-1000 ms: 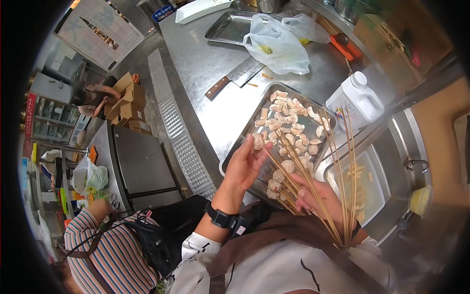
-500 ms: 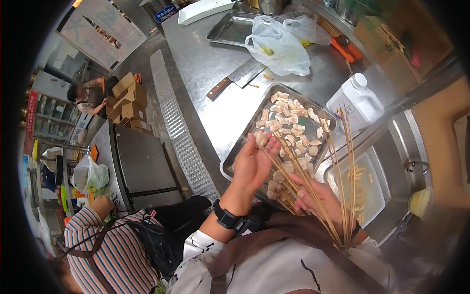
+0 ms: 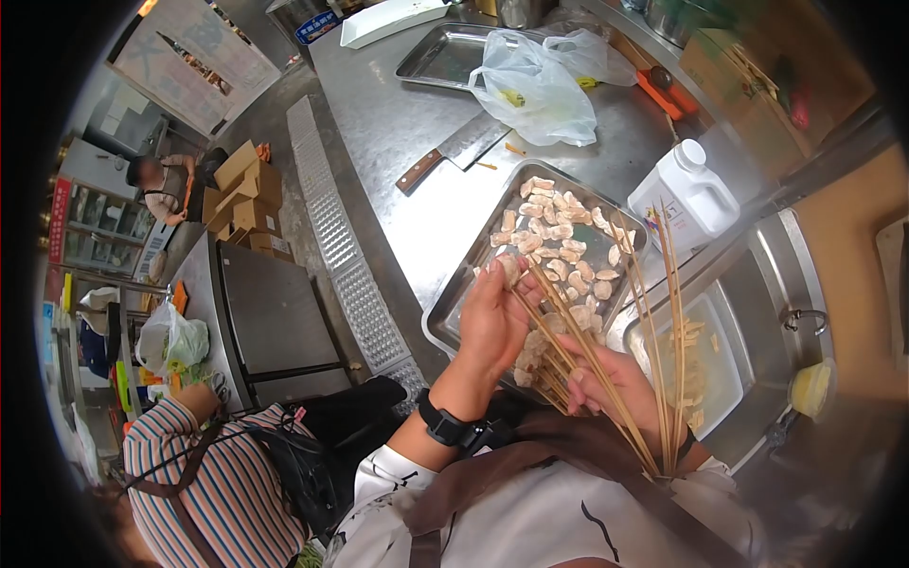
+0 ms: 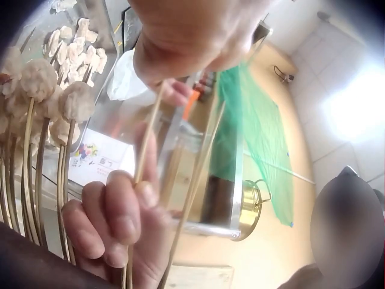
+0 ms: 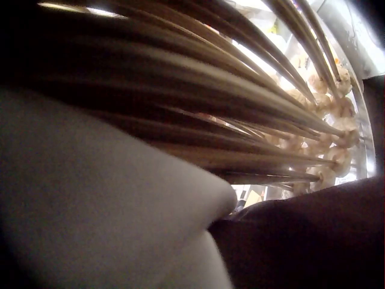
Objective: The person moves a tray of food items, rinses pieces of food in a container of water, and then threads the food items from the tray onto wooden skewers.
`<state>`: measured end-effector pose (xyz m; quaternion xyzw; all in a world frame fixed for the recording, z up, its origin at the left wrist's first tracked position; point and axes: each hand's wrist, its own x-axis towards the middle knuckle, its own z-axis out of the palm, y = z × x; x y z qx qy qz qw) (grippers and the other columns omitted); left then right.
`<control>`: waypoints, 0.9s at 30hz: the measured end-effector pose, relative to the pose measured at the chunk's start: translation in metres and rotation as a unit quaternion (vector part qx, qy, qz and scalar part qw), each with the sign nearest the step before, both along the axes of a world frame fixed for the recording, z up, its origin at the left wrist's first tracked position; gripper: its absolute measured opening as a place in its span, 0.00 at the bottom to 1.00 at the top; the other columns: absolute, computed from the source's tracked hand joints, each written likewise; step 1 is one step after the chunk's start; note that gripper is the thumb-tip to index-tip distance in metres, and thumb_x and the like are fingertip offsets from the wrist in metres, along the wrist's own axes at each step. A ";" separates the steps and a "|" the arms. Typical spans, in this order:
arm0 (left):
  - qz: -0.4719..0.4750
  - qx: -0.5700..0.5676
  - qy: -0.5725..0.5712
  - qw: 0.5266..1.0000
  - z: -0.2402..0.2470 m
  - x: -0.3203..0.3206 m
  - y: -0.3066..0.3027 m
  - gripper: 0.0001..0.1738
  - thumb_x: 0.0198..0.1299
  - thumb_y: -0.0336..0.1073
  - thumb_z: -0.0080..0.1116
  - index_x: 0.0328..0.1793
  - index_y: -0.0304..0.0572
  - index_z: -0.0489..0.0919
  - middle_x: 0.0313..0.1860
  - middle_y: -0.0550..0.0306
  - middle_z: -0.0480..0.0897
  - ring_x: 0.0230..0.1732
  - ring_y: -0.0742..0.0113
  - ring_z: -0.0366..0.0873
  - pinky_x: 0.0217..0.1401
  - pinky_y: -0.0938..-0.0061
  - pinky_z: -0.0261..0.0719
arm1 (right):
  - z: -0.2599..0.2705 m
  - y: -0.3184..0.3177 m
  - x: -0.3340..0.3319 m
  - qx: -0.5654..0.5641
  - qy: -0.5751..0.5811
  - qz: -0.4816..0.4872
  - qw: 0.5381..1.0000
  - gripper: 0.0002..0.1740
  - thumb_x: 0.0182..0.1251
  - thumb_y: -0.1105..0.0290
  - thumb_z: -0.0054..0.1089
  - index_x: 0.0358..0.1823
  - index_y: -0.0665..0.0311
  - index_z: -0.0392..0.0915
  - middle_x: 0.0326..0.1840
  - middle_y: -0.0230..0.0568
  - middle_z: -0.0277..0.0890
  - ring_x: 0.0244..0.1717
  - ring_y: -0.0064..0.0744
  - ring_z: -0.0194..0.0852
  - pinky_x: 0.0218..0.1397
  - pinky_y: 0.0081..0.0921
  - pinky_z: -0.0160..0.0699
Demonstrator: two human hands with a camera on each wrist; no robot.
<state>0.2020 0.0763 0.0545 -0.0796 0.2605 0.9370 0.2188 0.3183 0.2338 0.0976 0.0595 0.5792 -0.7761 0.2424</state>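
Observation:
My left hand (image 3: 492,327) holds a pale, meat-like lump (image 3: 512,271) between thumb and fingers, at the upper end of a bamboo skewer. Below and to its right, my right hand (image 3: 620,388) grips that skewer; in the left wrist view its curled fingers (image 4: 123,211) wrap the thin stick (image 4: 150,135). Several long skewers (image 3: 677,369) fan out past the right hand. Rounded lumps (image 4: 77,101) cap other sticks beside it, resting over the near end of a metal tray (image 3: 440,322). Loose pale pieces (image 3: 554,222) lie spread across that tray.
Beyond the tray lie a cleaver (image 3: 454,151), a plastic bag (image 3: 540,95) and another metal tray (image 3: 417,66). On the right stand a white jug (image 3: 686,194) and a sink (image 3: 772,275) holding a white basin (image 3: 734,379). Someone in a striped shirt (image 3: 222,483) is at lower left.
My left hand has turned and shifted slightly right, its fingers now closer around the lump at the skewer's end. My right hand stays nearly still. A person in the background has straightened up.

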 end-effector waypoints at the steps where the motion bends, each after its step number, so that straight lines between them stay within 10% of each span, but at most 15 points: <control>1: 0.006 0.002 -0.009 1.000 0.000 0.002 0.002 0.13 0.69 0.40 0.42 0.53 0.40 0.65 0.46 0.55 0.73 0.45 0.63 0.74 0.50 0.67 0.73 | 0.001 -0.001 -0.001 -0.002 -0.001 -0.007 1.000 0.25 0.70 0.73 0.41 0.69 0.61 0.57 0.22 0.30 0.65 0.22 0.17 0.65 0.29 0.14 0.68; 14: 0.067 -0.031 -0.014 0.997 0.007 0.030 0.030 0.14 0.70 0.41 0.41 0.50 0.37 0.68 0.47 0.55 0.72 0.48 0.63 0.73 0.57 0.66 0.72 | -0.008 -0.003 0.002 -0.066 -0.025 -0.050 0.996 0.25 0.70 0.68 0.46 0.67 0.65 0.56 0.23 0.30 0.66 0.22 0.16 0.62 0.30 0.13 0.66; 27: 0.007 -0.047 -0.027 0.998 0.013 0.056 0.038 0.14 0.70 0.41 0.38 0.51 0.38 0.67 0.48 0.54 0.72 0.50 0.62 0.73 0.59 0.66 0.69 | -0.017 -0.002 0.001 -0.119 -0.006 -0.102 0.988 0.09 0.69 0.73 0.47 0.44 0.59 0.56 0.21 0.34 0.65 0.19 0.20 0.61 0.29 0.18 0.67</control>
